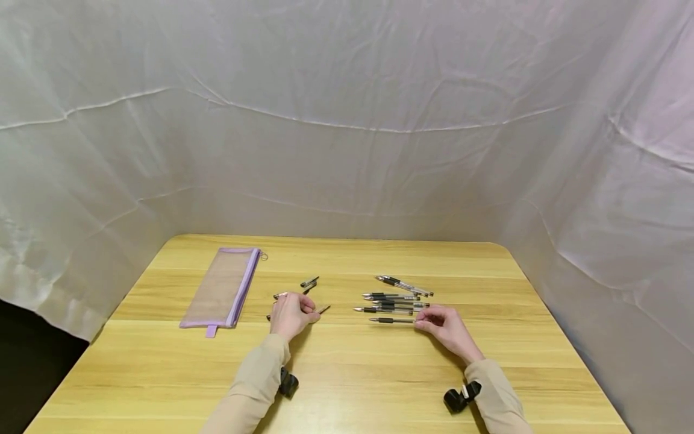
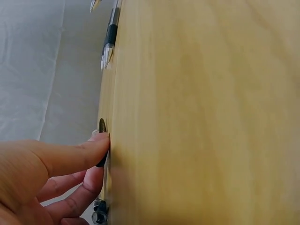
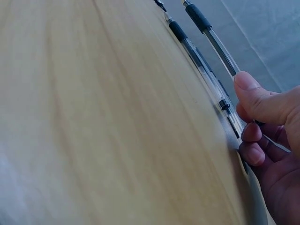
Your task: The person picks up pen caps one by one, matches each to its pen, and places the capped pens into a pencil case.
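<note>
My left hand pinches a small pen cap with a dark clip between thumb and fingers, low at the tabletop. Other pen caps lie just beyond and around that hand, partly hidden by it. My right hand grips the rear end of an uncapped gel pen, whose dark grip and tip point left. In the right wrist view, this pen is held raised above the table. Several clear-barrelled uncapped pens lie beside it in a loose group, tips to the left.
A purple-edged mesh zip pouch lies flat on the left of the wooden table. Two pens rest slanted behind the main group. Pale cloth hangs around the back and sides of the table.
</note>
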Available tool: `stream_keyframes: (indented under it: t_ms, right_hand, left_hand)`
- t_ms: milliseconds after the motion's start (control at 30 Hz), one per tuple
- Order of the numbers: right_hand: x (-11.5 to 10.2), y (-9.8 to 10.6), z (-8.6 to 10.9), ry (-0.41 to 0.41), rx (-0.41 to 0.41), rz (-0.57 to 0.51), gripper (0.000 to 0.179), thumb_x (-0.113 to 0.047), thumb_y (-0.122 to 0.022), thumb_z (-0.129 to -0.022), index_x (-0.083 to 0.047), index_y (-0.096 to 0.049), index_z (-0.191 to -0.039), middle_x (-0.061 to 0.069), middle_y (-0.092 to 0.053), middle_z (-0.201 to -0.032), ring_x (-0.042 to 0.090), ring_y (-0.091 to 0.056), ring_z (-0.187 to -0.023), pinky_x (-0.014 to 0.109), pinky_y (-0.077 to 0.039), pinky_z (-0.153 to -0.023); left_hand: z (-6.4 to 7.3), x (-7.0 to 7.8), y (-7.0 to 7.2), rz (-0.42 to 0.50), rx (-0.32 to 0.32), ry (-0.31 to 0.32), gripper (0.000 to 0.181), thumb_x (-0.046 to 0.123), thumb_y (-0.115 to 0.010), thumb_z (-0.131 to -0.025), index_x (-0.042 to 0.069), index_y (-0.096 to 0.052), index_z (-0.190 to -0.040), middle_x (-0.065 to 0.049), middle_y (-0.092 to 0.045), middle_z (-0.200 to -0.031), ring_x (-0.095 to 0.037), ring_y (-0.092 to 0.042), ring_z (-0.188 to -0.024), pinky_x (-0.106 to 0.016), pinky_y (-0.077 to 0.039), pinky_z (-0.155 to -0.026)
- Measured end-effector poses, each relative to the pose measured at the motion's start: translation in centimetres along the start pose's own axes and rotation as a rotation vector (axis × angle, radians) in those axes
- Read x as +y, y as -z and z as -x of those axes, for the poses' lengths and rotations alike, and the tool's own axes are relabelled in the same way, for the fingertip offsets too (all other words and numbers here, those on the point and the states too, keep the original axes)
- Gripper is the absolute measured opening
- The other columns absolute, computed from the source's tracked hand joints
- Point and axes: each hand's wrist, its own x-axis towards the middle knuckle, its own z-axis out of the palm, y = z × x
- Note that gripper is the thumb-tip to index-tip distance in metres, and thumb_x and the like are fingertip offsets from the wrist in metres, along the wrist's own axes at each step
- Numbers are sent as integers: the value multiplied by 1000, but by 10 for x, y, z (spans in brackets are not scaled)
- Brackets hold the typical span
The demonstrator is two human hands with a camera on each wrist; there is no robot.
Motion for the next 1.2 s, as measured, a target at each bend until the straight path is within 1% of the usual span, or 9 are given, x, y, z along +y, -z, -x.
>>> stream_keyframes:
  t_ms: [167,367,533,600,800,867,933,1067,1200]
  right_hand:
    - [-1,-1,1,5,7,-6,5,-10,-79,-85,-10,-76,-88,6,-70,-89,-1,-58,-79,17,-49,-72]
    - [-1,-1,0,-7,-2,11,6,-8,-78,-86,-7,-75,-91,8,-70,-91,2,-59,-81,18,-49,-72]
    - [-35,6,4,-12,-20,12,5,-3,-77,-86,-2,-75,-90,11,-70,-91,4,-60,-80,18,-50,-73]
    - [-45,8,6,-22,-27,16,4,0,-75,-86,0,-74,-90,15,-70,-91,6,-60,-80,19,-50,-72]
    - [-17,0,2,-43,-9,33,5,-4,-76,-86,-4,-75,-91,11,-70,-92,2,-58,-80,18,-49,-72]
    - [-10,-1,1,-40,1,33,5,-7,-78,-86,-7,-76,-90,9,-70,-92,0,-58,-80,17,-49,-72]
    - [-6,-2,1,-35,4,23,5,-9,-79,-85,-9,-76,-90,7,-70,-91,-1,-57,-80,17,-48,-72]
    - [-6,-2,0,-27,6,2,5,-12,-80,-85,-12,-77,-89,4,-70,-88,0,-58,-80,18,-49,-73]
    - [-7,-3,-1,-40,-3,2,7,-14,-81,-84,-15,-77,-90,0,-70,-88,0,-58,-80,19,-49,-74]
  left_hand:
    - [1,-1,0,-1,-9,-11,16,16,-88,-75,13,-74,-82,3,-71,-75,-12,-62,-73,-46,-48,-89]
    - [3,-2,2,26,-18,-22,12,15,-86,-77,13,-75,-82,3,-72,-75,-13,-63,-77,-47,-46,-94]
    - [6,-6,6,89,-6,-41,10,14,-85,-78,11,-76,-82,2,-74,-75,-11,-64,-74,-39,-51,-85]
    - [8,-8,7,151,-21,-34,10,12,-84,-78,9,-77,-84,0,-74,-77,-10,-63,-73,-35,-51,-79]
    - [11,-16,12,371,-91,22,13,8,-83,-80,4,-78,-91,-7,-75,-90,-14,-64,-82,-29,-49,-76]
    - [13,-17,15,414,-109,29,14,8,-83,-80,4,-78,-92,-8,-75,-94,-14,-64,-84,-27,-48,-78]
    - [14,-18,18,453,-130,18,15,8,-82,-81,3,-78,-94,-10,-75,-97,-14,-63,-85,-27,-48,-77]
    - [17,-20,22,544,-184,0,21,9,-80,-84,-1,-76,-102,-15,-75,-102,-11,-63,-84,-23,-50,-76]
    - [20,-21,25,623,-222,27,27,10,-77,-87,-4,-73,-109,-17,-74,-107,-10,-63,-84,-22,-52,-75]
